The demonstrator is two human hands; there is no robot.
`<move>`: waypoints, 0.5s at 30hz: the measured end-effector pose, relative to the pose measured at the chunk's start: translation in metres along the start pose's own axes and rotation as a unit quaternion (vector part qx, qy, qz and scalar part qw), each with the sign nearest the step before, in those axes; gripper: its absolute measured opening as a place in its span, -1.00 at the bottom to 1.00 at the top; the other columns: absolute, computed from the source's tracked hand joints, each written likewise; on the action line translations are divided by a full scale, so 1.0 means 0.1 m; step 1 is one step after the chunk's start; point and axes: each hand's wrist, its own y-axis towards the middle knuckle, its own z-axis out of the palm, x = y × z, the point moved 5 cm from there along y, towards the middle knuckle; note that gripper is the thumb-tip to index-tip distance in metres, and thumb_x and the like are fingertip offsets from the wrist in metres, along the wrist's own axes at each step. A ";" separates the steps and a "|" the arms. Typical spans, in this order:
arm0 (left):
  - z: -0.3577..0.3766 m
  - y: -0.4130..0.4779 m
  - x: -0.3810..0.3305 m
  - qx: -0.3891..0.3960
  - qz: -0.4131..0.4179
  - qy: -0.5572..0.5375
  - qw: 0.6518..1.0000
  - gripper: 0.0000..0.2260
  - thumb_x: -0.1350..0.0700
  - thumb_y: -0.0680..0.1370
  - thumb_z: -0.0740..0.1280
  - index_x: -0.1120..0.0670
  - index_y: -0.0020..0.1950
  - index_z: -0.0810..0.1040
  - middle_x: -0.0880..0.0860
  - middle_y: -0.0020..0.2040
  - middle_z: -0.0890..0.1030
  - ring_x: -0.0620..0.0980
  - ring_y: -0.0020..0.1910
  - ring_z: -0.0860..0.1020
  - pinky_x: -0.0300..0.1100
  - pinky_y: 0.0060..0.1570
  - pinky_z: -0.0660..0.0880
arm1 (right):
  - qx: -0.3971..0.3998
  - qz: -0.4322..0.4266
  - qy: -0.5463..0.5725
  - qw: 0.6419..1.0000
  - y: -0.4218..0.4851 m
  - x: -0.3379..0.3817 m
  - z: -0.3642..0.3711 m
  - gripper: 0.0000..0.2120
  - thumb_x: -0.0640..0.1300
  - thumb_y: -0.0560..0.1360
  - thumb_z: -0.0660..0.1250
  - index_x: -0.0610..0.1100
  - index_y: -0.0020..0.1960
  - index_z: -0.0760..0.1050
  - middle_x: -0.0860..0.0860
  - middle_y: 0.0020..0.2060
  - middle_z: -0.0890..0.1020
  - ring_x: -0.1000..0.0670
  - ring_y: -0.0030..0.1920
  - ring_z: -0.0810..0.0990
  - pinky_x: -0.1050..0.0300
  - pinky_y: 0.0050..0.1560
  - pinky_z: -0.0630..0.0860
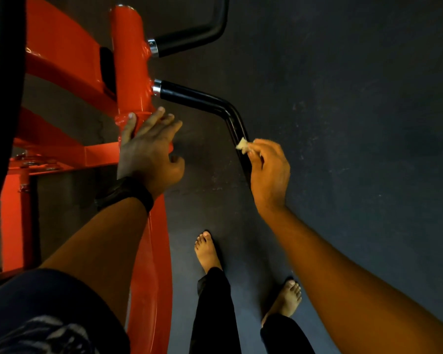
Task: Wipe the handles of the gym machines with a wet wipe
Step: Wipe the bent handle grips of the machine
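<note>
A bent black handle (202, 100) sticks out to the right of an orange machine post (129, 60) and angles down toward me. My right hand (269, 172) pinches a small crumpled whitish wet wipe (242, 145) against the lower leg of this handle. My left hand (146, 149) rests on the orange post just below the handle's chrome collar, fingers nearly straight, thumb around the post's left side. A second black handle (195, 37) leaves the same post higher up.
The orange frame (62, 54) of the machine fills the left side, with a dark pad (3, 85) at the far left edge. Dark rubber floor (356, 111) spreads to the right. My two bare feet (207, 249) stand below the handle.
</note>
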 end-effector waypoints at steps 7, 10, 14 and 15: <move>0.01 0.00 0.01 0.002 0.001 0.001 1.000 -0.39 0.02 0.39 0.22 0.13 0.45 0.47 0.12 0.44 0.48 0.04 0.55 0.26 0.15 0.53 -0.06 | 0.052 -0.142 -0.040 0.988 0.31 0.30 0.10 -0.83 -0.18 0.53 0.30 -0.14 0.01 0.66 -0.09 0.00 0.66 -0.10 0.00 0.62 0.23 0.05 0.45; 0.00 0.00 0.00 0.004 0.003 0.001 1.000 -0.39 0.02 0.38 0.23 0.13 0.43 0.48 0.11 0.44 0.49 0.04 0.55 0.27 0.17 0.53 -0.03 | 0.069 -0.088 -0.073 0.991 0.06 0.09 -0.01 -0.82 -0.12 0.55 0.28 -0.14 0.02 0.63 -0.07 -0.01 0.60 -0.10 -0.01 0.55 0.08 0.04 0.49; 0.02 -0.01 0.01 0.003 -0.002 0.009 1.000 -0.38 0.00 0.38 0.21 0.11 0.43 0.49 0.10 0.44 0.49 0.03 0.54 0.27 0.16 0.53 -0.04 | 0.069 -0.016 -0.084 0.994 -0.16 0.02 -0.02 -0.86 -0.16 0.58 0.34 -0.23 -0.01 0.62 -0.19 -0.10 0.55 -0.13 -0.17 0.53 0.08 -0.22 0.42; 0.02 -0.02 0.00 0.009 0.000 0.011 1.000 -0.38 0.00 0.38 0.20 0.11 0.44 0.48 0.10 0.44 0.48 0.03 0.55 0.26 0.15 0.53 -0.06 | 0.057 -0.014 -0.097 0.994 -0.08 0.07 -0.01 -0.84 -0.14 0.57 0.36 -0.24 -0.05 0.60 -0.19 -0.13 0.54 -0.15 -0.20 0.54 0.05 -0.29 0.42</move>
